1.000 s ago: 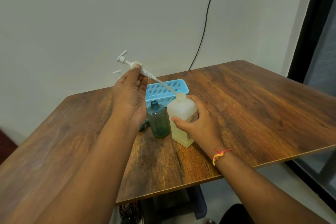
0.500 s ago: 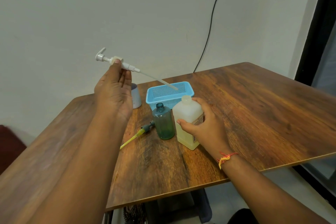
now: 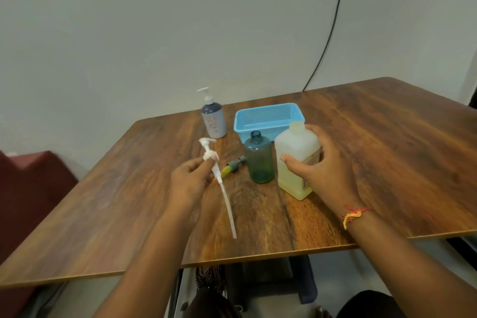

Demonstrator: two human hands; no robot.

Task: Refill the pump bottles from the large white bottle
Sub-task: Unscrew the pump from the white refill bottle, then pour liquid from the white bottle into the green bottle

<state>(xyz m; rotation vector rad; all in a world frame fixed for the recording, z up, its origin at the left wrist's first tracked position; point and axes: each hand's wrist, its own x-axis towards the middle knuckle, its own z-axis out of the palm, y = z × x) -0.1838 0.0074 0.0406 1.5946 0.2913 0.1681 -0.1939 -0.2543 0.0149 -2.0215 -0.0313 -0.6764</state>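
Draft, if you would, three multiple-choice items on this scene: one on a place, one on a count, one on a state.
1. Where does the small teal clear plastic bottle stand? A. on the floor; B. close beside the large white plastic bottle, on its left; C. on a shelf.
2. How many bottles stand on the brown wooden table? A. two; B. three; C. five.
3. How is the large white bottle's neck? A. open, uncapped; B. closed by a pump; C. closed by a screw cap.
Key: B, the two stand upright side by side; B, teal, white and a lavender pump bottle; A, its mouth is bare, and the left hand holds a white plastic pump.
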